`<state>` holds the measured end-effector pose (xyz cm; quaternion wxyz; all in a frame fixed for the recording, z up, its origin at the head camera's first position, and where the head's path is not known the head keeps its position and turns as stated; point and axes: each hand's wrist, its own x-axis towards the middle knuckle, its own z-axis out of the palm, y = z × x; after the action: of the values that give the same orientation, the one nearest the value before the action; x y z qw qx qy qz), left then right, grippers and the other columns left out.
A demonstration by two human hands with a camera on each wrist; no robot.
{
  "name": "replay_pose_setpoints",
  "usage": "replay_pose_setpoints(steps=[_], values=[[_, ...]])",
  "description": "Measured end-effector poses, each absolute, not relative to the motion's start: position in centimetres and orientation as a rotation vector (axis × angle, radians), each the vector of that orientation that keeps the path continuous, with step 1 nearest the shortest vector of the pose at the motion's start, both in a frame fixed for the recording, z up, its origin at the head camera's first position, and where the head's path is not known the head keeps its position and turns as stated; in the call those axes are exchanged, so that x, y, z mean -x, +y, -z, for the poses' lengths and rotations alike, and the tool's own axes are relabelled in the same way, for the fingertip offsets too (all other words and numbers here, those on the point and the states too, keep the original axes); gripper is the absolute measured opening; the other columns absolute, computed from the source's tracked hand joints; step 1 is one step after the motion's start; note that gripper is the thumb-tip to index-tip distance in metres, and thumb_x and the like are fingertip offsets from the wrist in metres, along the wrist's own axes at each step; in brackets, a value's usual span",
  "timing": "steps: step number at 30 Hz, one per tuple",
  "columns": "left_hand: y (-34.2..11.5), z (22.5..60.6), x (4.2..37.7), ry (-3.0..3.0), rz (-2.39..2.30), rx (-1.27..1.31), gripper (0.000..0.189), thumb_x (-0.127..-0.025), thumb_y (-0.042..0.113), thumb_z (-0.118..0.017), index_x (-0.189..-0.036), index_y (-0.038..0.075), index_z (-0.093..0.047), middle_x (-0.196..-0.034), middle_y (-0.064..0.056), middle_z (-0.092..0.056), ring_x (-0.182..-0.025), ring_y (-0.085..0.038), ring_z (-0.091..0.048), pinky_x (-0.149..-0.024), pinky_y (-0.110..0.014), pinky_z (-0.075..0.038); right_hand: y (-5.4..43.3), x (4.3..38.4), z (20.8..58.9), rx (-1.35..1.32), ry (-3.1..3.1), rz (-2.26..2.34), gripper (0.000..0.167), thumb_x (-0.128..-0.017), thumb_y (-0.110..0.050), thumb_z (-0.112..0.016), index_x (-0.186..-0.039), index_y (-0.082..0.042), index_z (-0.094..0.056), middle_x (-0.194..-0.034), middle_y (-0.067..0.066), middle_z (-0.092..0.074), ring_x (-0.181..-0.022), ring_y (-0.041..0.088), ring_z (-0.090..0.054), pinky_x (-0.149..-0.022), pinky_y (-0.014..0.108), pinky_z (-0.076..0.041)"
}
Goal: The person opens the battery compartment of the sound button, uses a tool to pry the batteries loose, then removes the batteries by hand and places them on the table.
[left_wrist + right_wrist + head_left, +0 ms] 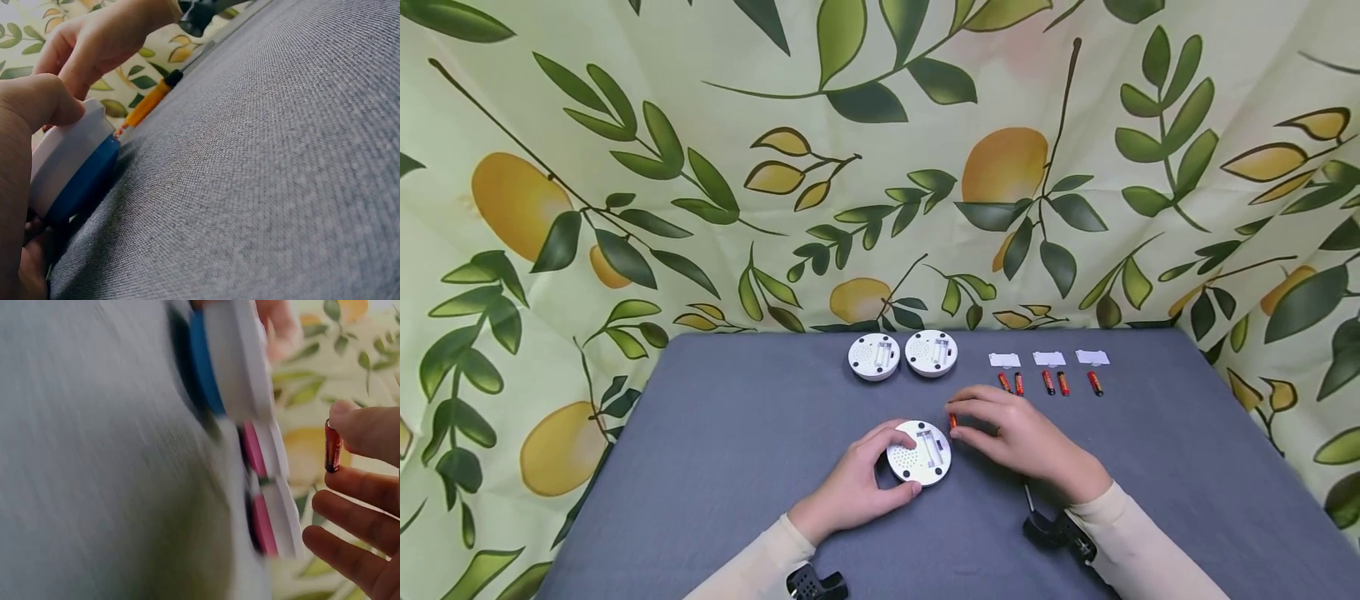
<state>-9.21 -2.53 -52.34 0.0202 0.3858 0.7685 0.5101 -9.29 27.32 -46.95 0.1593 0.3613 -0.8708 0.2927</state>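
My left hand [868, 479] grips a round white device [910, 454], tilted, with its underside up and an uncovered battery compartment showing. The device's other side is blue in the left wrist view. Just right of it, my right hand [1011, 429] pinches a small red battery [332, 447] between thumb and index finger. The other fingers of that hand are spread apart in the right wrist view. The battery is close to the device but apart from it.
Two similar white devices [874, 354] with pink undersides lie at the back. Three white battery covers [1049, 358] form a row at the back right, with several red batteries [1063, 383] before them. A screwdriver with an orange handle [147, 105] lies by my right forearm.
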Motion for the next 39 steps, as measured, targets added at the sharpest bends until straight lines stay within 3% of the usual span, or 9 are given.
replay_pose_setpoints(steps=[7,12,17,23,27,28,31,34,39], values=[[-2.6,52.8,9.0,2.413,-1.576,-1.201,0.045,-0.087,0.017,-0.09,-0.124,0.015,-0.065,-0.153,-0.005,-0.061,-0.142,-0.024,-0.058,-0.122,-0.037,-0.042,31.8,10.3,46.8,-0.775,-2.487,-0.85,0.041,-0.088,-0.003,-0.09,-0.126,-0.012,-0.08,-0.13,0.003,-0.075,-0.119,0.025,-0.071,-0.105,0.013,-0.046],[-2.6,53.0,8.8,2.414,-1.573,-1.188,0.045,-0.087,0.018,-0.09,-0.125,0.015,-0.065,-0.153,-0.006,-0.061,-0.142,-0.025,-0.058,-0.122,-0.037,-0.042,34.9,10.8,47.1,-0.585,-2.48,-0.857,0.045,-0.088,0.0,-0.089,-0.131,-0.01,-0.078,-0.13,0.005,-0.075,-0.119,0.028,-0.07,-0.104,0.008,-0.04],[-2.7,53.2,8.8,2.417,-1.589,-1.197,0.044,-0.088,0.018,-0.089,-0.125,0.017,-0.065,-0.153,-0.004,-0.061,-0.142,-0.024,-0.058,-0.121,-0.037,-0.042,37.9,10.9,46.7,-0.392,-2.482,-0.877,0.045,-0.093,-0.004,-0.086,-0.136,-0.008,-0.075,-0.131,0.007,-0.075,-0.114,0.012,-0.067,-0.094,0.011,-0.042],[-2.6,53.2,8.8,2.421,-1.591,-1.204,0.044,-0.088,0.019,-0.089,-0.125,0.018,-0.065,-0.153,-0.003,-0.061,-0.142,-0.024,-0.058,-0.121,-0.037,-0.043,41.8,10.1,46.4,-0.159,-2.504,-0.951,0.044,-0.101,-0.013,-0.08,-0.144,-0.009,-0.071,-0.132,0.012,-0.074,-0.111,-0.008,-0.057,-0.092,0.01,-0.041],[-2.5,53.1,8.8,2.413,-1.579,-1.186,0.045,-0.088,0.019,-0.09,-0.125,0.018,-0.065,-0.153,-0.002,-0.061,-0.143,-0.023,-0.057,-0.122,-0.037,-0.041,44.1,9.5,47.1,-0.056,-2.548,-0.989,0.045,-0.106,-0.019,-0.076,-0.148,-0.008,-0.067,-0.133,0.018,-0.072,-0.109,-0.009,-0.057,-0.088,0.009,-0.043],[-2.5,53.1,8.9,2.41,-1.578,-1.183,0.045,-0.088,0.019,-0.09,-0.125,0.018,-0.065,-0.153,-0.002,-0.061,-0.143,-0.023,-0.056,-0.123,-0.037,-0.041,44.6,9.4,47.4,-0.032,-2.562,-0.991,0.046,-0.106,-0.02,-0.075,-0.149,-0.007,-0.066,-0.133,0.019,-0.071,-0.109,-0.006,-0.058,-0.085,0.009,-0.043],[-2.5,53.0,8.9,2.4,-1.576,-1.174,0.045,-0.088,0.019,-0.09,-0.126,0.017,-0.065,-0.153,-0.001,-0.06,-0.144,-0.022,-0.055,-0.123,-0.036,-0.04,46.0,9.1,48.3,0.02,-2.602,-0.983,0.046,-0.108,-0.022,-0.073,-0.15,-0.005,-0.064,-0.133,0.025,-0.069,-0.115,0.02,-0.067,-0.081,0.011,-0.042],[-2.5,52.9,8.9,2.398,-1.576,-1.173,0.045,-0.088,0.018,-0.09,-0.126,0.016,-0.065,-0.153,-0.001,-0.06,-0.144,-0.022,-0.056,-0.123,-0.035,-0.04,47.0,8.8,49.1,0.049,-2.655,-0.942,0.048,-0.109,-0.024,-0.071,-0.151,-0.004,-0.062,-0.135,0.027,-0.068,-0.117,0.042,-0.064,-0.083,0.02,-0.041],[-2.5,52.7,9.0,2.41,-1.574,-1.182,0.045,-0.087,0.018,-0.09,-0.125,0.016,-0.066,-0.154,-0.003,-0.06,-0.143,-0.024,-0.057,-0.122,-0.037,-0.041,48.0,8.6,50.0,0.063,-2.719,-0.91,0.047,-0.111,-0.026,-0.068,-0.152,-0.002,-0.061,-0.144,0.031,-0.063,-0.131,0.05,-0.055,-0.104,0.06,-0.045]])
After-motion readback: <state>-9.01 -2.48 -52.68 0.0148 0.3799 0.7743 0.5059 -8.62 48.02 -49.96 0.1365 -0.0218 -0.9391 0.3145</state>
